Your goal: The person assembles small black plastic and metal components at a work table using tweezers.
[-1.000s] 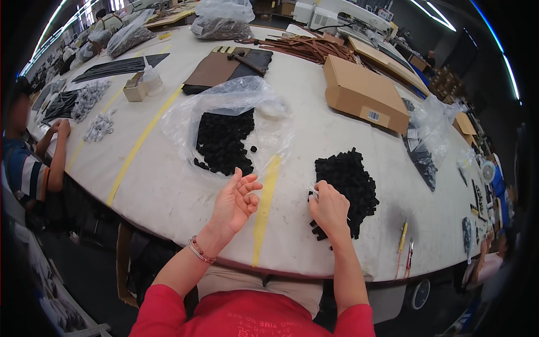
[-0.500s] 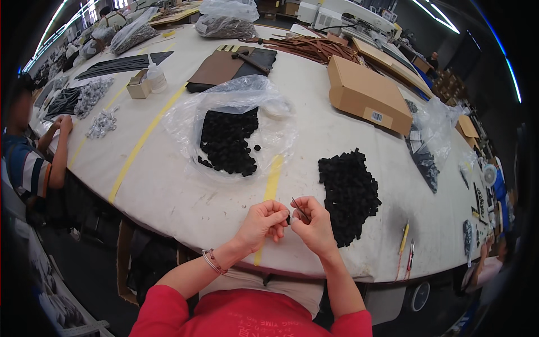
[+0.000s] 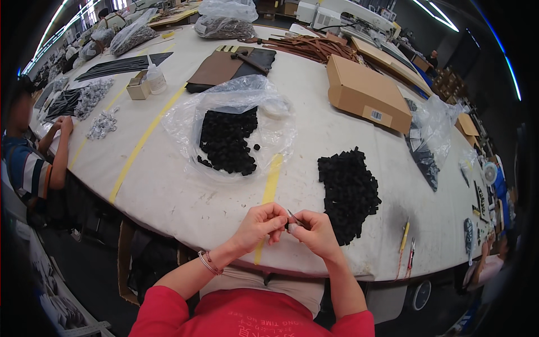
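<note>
My left hand (image 3: 259,226) and my right hand (image 3: 317,231) meet at the table's near edge. Between their fingertips they pinch a small black piece (image 3: 290,226), with a thin metal tip sticking up from it. A loose pile of small black pieces (image 3: 348,191) lies just right of my hands. Another heap of the same black pieces (image 3: 227,140) rests on an open clear plastic bag (image 3: 247,98) farther back. A yellow tape line (image 3: 269,191) runs on the white table (image 3: 168,191) toward my hands.
A cardboard box (image 3: 368,101) stands at the back right, brown and black leather sheets (image 3: 227,64) behind the bag. A small bottle and box (image 3: 147,83) sit at left. A seated person in a striped shirt (image 3: 31,163) works at the left edge. Tools (image 3: 407,250) lie near the right front.
My hands were apart a second ago, the left one open over the table and the right at the black pile. They have since come together, pinching a small black piece.
</note>
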